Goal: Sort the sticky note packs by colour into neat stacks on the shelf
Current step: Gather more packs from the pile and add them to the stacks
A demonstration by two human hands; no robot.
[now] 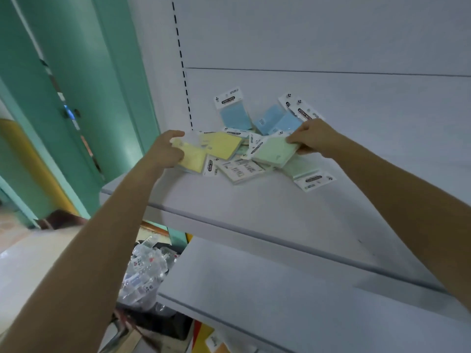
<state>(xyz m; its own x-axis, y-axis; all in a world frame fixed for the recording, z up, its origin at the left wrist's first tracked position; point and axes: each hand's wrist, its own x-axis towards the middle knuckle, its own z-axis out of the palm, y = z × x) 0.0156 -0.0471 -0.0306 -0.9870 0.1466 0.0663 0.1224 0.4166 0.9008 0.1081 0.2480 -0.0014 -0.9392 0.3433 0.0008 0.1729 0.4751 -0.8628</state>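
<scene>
Left hand and right hand reach forward, fingers curled, pinching.

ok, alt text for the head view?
Left hand grips a pale yellow sticky note pack, right hand pinches a pale green pack, over a jumbled pile on a white shelf. Light blue packs lean against the back panel.

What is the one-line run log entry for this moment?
stage: sorting, no neat stacks yet | left hand: grips yellow pack | right hand: pinches green pack | blue packs: lean on back panel
</scene>
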